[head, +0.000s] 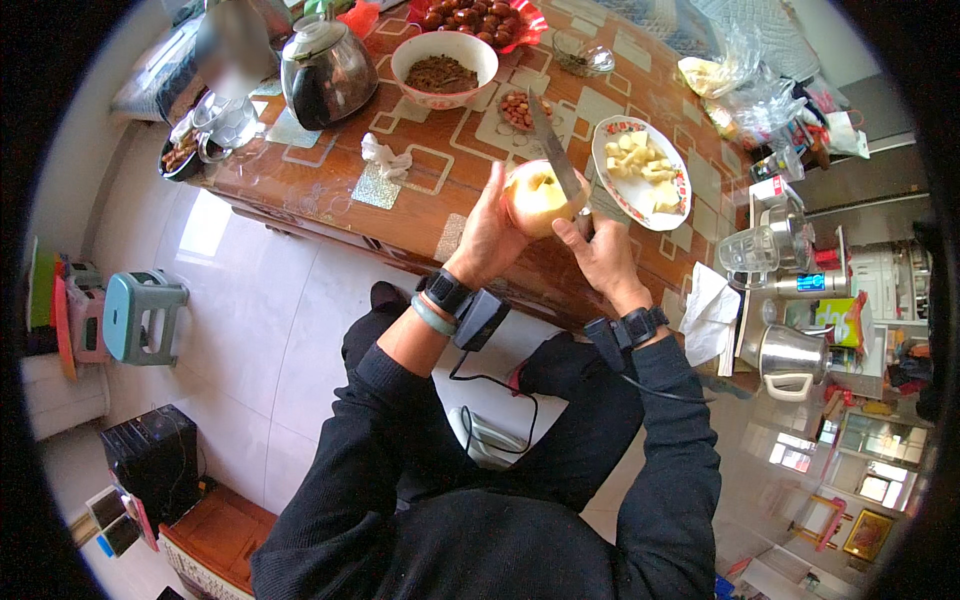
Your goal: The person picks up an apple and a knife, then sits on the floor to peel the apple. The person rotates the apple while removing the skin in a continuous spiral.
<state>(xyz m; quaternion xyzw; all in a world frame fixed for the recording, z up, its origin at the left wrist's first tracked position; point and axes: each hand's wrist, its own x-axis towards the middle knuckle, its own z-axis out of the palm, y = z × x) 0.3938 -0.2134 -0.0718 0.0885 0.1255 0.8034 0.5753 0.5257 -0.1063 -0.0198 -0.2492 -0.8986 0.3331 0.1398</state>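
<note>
My left hand (484,236) cups an apple (534,206) over the table's near edge. The apple's top is pale yellow, with reddish skin at its left side; how much is peeled I cannot tell. In my right hand (606,259) is a knife (553,146), its handle mostly hidden by my fingers. The blade slants up and left across the apple's right side, its tip pointing towards a small dish of peanuts (517,109). Just right of the knife, a flower-rimmed oval plate (628,204) bears pale cut fruit pieces (637,157).
Behind the apple stand a bowl of brown crumbs (442,73), a glass kettle (330,75) and a red tray of dates (476,21). A crumpled tissue (386,156) lies left, white paper (709,311) right. Cables (534,409) hang from my wrist devices.
</note>
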